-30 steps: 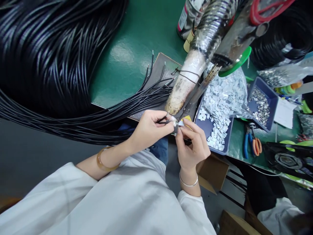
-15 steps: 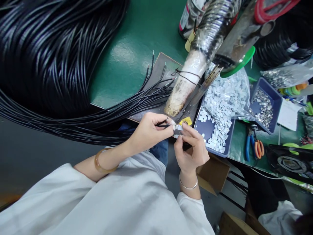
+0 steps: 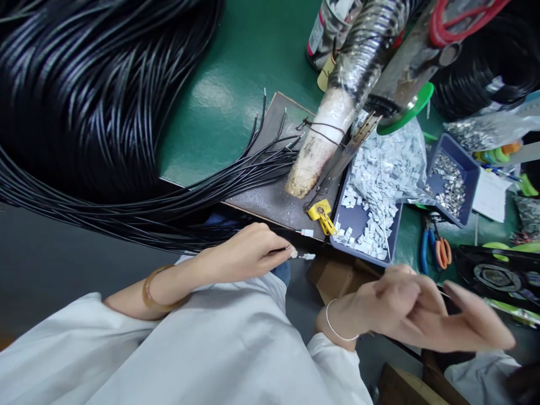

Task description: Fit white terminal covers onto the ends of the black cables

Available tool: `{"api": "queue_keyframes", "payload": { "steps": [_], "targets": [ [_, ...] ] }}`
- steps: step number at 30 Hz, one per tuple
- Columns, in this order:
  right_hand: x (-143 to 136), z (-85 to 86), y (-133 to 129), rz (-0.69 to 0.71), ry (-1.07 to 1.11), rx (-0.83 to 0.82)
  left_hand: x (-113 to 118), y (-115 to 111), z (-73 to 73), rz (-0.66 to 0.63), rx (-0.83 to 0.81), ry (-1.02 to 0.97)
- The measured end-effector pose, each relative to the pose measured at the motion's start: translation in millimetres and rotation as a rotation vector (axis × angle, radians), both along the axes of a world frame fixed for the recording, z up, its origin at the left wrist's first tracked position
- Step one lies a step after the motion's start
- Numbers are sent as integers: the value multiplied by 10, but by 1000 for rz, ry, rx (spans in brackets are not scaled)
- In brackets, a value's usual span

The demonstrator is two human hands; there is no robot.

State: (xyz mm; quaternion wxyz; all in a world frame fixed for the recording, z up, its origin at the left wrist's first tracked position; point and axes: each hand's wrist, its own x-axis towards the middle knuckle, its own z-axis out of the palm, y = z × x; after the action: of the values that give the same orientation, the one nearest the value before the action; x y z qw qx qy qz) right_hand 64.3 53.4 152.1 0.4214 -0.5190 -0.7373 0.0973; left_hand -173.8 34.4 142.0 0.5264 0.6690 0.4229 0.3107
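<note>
My left hand (image 3: 257, 253) is closed in a pinch on a black cable whose tip carries a small white connector (image 3: 309, 256), just off the table's front edge. A second white connector (image 3: 307, 232), on a black cable end, shows above it at the board's edge. At the lower right is my right hand (image 3: 417, 309), blurred, with some fingers curled and others stretched out. A thin wire (image 3: 383, 202) runs down across the parts tray to this hand and seems held in it; the grip itself is not clear.
A yellow clip (image 3: 322, 216) lies on the dark board (image 3: 270, 199), below a taped duct (image 3: 316, 140). To its right is a blue tray (image 3: 356, 219) with white connectors. Pliers (image 3: 434, 247) and a metal-parts tray (image 3: 468, 191) lie farther right. Black cables (image 3: 84, 112) fill the left.
My right hand has moved away from my left, to the right and nearer my body. My left hand has drawn slightly back and down, and the yellow clip is now uncovered.
</note>
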Motion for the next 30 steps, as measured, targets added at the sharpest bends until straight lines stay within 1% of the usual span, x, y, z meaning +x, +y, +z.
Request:
{"api": "queue_keyframes", "payload": {
  "steps": [1,3,4,5,7,9,10,12,14,17,19,22,25,27,28,30],
  "targets": [
    [-7,51,8,-64,34,36,-30,-30,-4,42,1,11],
    [-36,115,81,-190,73,50,-93,-75,4,190,-13,-23],
    [-41,120,149,-212,29,-29,-124,-86,17,278,-32,-73],
    [-35,108,236,-210,-41,-101,-153,-89,35,371,-57,-154],
    [7,43,447,-212,-191,-158,-200,-71,79,544,-113,-402],
    [55,-34,663,-220,-305,-168,-224,-29,118,644,-190,-673],
    [69,-62,757,-210,-328,-182,-224,-5,130,651,-227,-780],
    [73,-83,898,-184,-388,-215,-201,32,125,604,-306,-879],
    [57,-58,971,-144,-415,-287,-155,45,84,530,-371,-875],
    [34,0,988,-91,-366,-422,-81,21,-14,406,-458,-848],
    [30,6,964,-82,-328,-451,-51,-1,-68,344,-509,-862],
    [35,-38,888,-89,-293,-380,-43,-8,-107,287,-576,-887],
    [40,-66,759,-160,-206,-208,-43,13,-109,246,-589,-891],
    [27,-35,644,-224,-88,-91,-22,31,-98,225,-552,-868],
    [9,-4,579,-242,-13,-58,-3,40,-87,223,-528,-845],
    [-57,73,442,-233,148,-57,44,56,-55,248,-477,-783]
  ]
}}
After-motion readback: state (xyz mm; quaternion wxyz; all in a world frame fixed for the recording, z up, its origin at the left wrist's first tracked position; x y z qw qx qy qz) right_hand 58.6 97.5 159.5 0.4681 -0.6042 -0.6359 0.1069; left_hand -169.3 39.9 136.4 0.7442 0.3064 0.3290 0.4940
